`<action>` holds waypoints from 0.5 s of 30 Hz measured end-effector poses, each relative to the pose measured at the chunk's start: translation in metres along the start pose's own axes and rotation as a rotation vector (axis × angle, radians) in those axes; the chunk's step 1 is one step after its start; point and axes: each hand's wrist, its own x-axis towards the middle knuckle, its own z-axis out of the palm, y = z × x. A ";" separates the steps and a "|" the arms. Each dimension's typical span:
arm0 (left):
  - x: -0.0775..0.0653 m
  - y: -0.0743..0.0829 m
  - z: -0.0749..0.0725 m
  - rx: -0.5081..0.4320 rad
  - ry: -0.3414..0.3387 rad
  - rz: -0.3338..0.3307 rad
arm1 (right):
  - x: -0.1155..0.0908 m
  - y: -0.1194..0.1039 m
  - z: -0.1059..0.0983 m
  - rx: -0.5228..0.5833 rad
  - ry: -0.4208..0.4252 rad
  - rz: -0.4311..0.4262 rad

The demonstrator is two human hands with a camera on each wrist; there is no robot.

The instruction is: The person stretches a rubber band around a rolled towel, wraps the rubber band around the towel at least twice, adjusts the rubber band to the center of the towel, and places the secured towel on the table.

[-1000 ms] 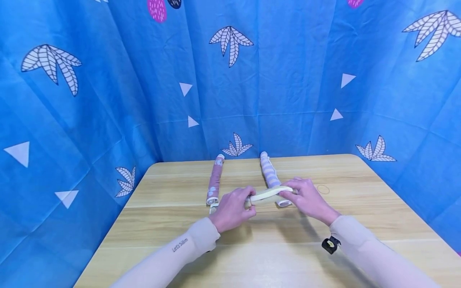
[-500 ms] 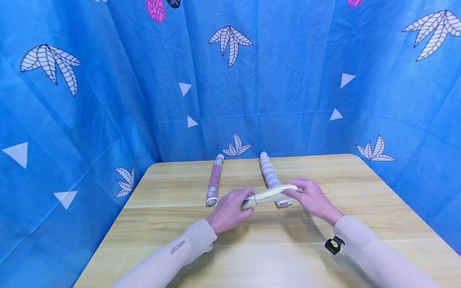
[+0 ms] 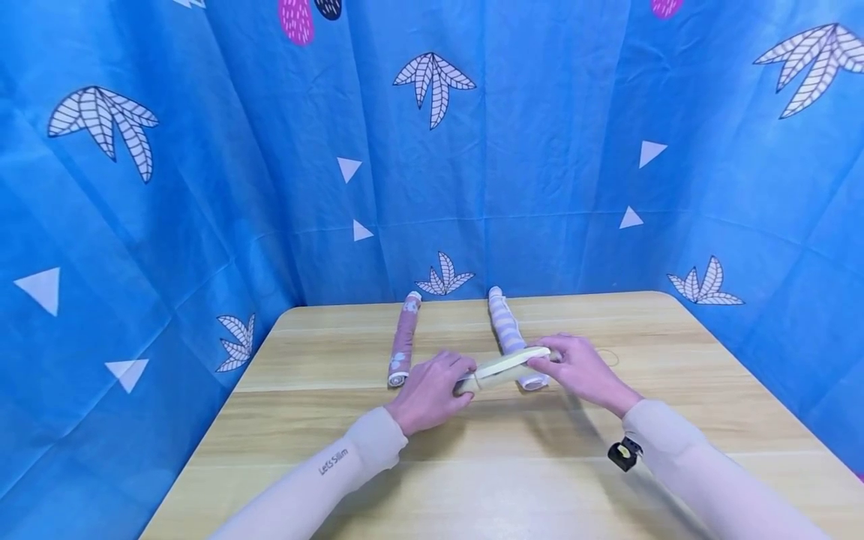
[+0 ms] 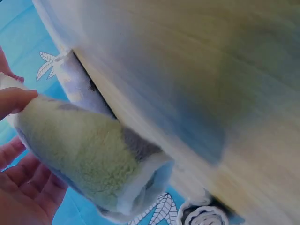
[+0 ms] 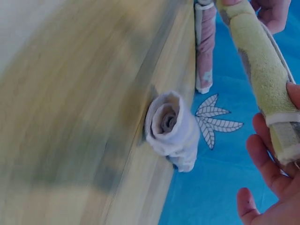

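On the left, a pink roll [image 3: 405,337] is lying toward the table's [image 3: 513,480] far edge. Nearer, the left hand [image 3: 432,390] is grasping the left end of a yellow towel roll [image 3: 506,373], which is hanging above the table at the middle. Behind it, a striped roll [image 3: 505,322] is resting. The right hand [image 3: 583,371] is pinching the yellow roll's right end. The roll is looking light, soft and unbreakable, probably loosening if squeezed unevenly; both ends are seeming good holds. The left wrist view is revealing its open end; only the head view is showing a thin loop [image 3: 617,357] farther right.
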 end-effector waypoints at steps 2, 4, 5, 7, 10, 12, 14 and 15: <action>0.000 0.000 0.000 -0.018 -0.031 -0.023 | 0.003 0.002 0.000 -0.020 -0.015 -0.007; 0.000 0.000 0.001 -0.040 -0.052 -0.044 | 0.005 0.004 -0.001 -0.027 -0.018 -0.011; 0.001 -0.001 0.001 -0.055 -0.058 -0.056 | 0.007 0.005 -0.002 -0.030 -0.015 -0.014; 0.003 -0.003 0.001 -0.095 -0.064 -0.084 | 0.009 0.008 -0.004 -0.039 0.002 -0.033; 0.006 -0.005 0.000 -0.164 -0.076 -0.148 | 0.013 0.012 -0.007 -0.046 0.034 -0.056; 0.009 -0.007 -0.001 -0.201 -0.092 -0.202 | 0.015 0.014 -0.009 -0.059 0.047 -0.064; 0.011 -0.010 -0.001 -0.234 -0.111 -0.261 | 0.016 0.016 -0.010 -0.064 0.050 -0.062; 0.013 -0.011 -0.001 -0.245 -0.115 -0.287 | 0.016 0.017 -0.010 -0.069 0.049 -0.059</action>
